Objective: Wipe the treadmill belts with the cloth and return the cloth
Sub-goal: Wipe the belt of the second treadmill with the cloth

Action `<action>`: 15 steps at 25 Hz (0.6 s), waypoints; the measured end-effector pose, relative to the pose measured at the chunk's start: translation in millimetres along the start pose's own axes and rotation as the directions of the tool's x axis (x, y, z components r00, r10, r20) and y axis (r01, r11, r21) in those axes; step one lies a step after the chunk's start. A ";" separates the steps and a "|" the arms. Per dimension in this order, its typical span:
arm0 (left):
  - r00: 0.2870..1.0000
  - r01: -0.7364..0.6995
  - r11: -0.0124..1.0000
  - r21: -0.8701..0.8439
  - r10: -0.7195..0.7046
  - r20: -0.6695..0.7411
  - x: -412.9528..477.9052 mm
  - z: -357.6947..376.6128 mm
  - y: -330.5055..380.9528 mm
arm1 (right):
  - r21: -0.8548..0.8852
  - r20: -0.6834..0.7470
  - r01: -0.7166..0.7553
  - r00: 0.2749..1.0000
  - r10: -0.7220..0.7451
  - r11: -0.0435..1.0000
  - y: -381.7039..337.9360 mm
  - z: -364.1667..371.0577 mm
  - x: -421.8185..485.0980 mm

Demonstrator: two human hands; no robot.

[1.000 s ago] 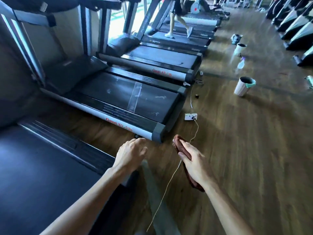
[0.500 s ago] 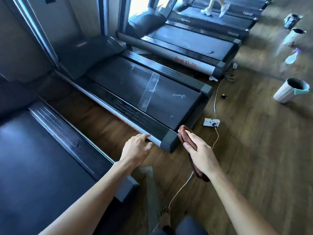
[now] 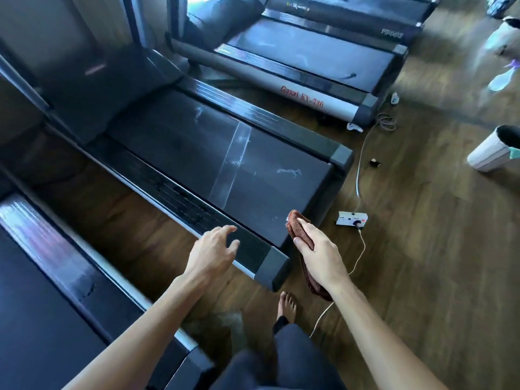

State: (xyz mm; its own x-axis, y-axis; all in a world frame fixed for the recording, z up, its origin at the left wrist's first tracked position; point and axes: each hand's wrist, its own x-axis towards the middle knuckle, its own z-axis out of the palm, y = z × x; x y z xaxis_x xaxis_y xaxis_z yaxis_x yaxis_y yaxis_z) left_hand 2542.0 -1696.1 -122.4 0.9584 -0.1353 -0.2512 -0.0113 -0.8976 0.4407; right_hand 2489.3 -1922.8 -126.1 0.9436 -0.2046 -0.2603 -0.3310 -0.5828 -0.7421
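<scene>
A dark treadmill belt (image 3: 197, 153) with pale smears and a light cross stripe lies in front of me. My right hand (image 3: 318, 251) grips a folded reddish-brown cloth (image 3: 297, 225) just above the belt's rear corner. My left hand (image 3: 213, 251) hovers over the near side rail (image 3: 247, 254) with fingers spread and loosely bent, holding nothing. A second treadmill belt (image 3: 28, 319) fills the lower left, and a third (image 3: 304, 52) lies further back.
A white power socket (image 3: 351, 219) with thin cables lies on the wooden floor right of the cloth. A white bin (image 3: 492, 150) stands at the right edge, a spray bottle (image 3: 503, 77) beyond it. My bare foot (image 3: 287, 306) stands behind the treadmill's rear corner.
I have stepped closer to the middle treadmill, so it looms larger. Both hands moved forward over its rear end, the right one still gripping the cloth. My foot has come into view.
</scene>
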 end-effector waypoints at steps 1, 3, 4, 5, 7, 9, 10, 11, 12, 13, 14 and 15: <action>1.000 -0.011 1.000 0.008 0.011 0.021 24.3 5.9 5.3 | 0.006 -0.018 -0.023 1.000 0.023 1.000 3.6 0.1 22.5; 0.998 -0.038 0.999 0.021 0.037 0.051 62.2 16.5 13.3 | 0.030 -0.055 -0.062 0.996 0.064 0.998 9.8 4.3 56.3; 0.996 -0.054 0.998 0.030 0.052 0.069 83.2 22.2 16.1 | 0.047 -0.076 -0.089 0.993 0.092 0.995 14.0 8.0 74.1; 0.993 -0.074 0.996 0.041 0.070 0.092 104.2 28.8 17.3 | 0.062 -0.094 -0.118 0.988 0.123 0.991 18.8 12.9 89.9; 0.985 -0.119 0.991 0.065 0.109 0.135 146.0 41.0 14.1 | 0.086 -0.115 -0.179 0.975 0.188 0.980 28.5 27.2 117.1; 0.973 -0.168 0.981 0.093 0.150 0.176 189.3 51.4 4.1 | 0.117 -0.129 -0.252 0.955 0.267 0.961 37.4 48.5 142.8; 0.966 -0.196 0.974 0.110 0.173 0.194 206.9 55.0 -1.8 | 0.126 -0.137 -0.277 0.946 0.294 0.952 40.6 59.8 152.4; 0.957 -0.231 0.965 0.128 0.201 0.210 223.8 59.0 -8.7 | 0.131 -0.145 -0.293 0.939 0.311 0.947 43.0 72.0 161.8; 0.943 -0.277 0.950 0.142 0.239 0.233 244.3 65.4 -19.0 | 0.138 -0.159 -0.314 0.929 0.334 0.939 45.4 87.5 174.2; 0.926 -0.318 0.937 0.146 0.273 0.261 264.8 72.4 -31.2 | 0.146 -0.173 -0.345 0.914 0.367 0.927 46.4 104.6 186.9; 0.909 -0.350 0.926 0.145 0.297 0.293 285.0 78.7 -45.5 | 0.156 -0.187 -0.380 0.895 0.405 0.912 46.0 123.6 199.6; 0.891 -0.379 0.915 0.140 0.320 0.323 304.0 83.7 -59.9 | 0.171 -0.207 -0.413 0.872 0.443 0.894 44.3 142.9 211.1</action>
State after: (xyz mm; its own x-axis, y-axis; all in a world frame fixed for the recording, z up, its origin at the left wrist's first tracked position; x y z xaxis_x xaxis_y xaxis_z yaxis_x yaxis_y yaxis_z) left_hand 2810.2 -1718.7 -297.3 0.7581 -0.5431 -0.3610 -0.4138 -0.8284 0.3774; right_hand 2673.9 -1879.4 -302.1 0.6765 -0.5996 -0.4276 -0.6862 -0.3024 -0.6616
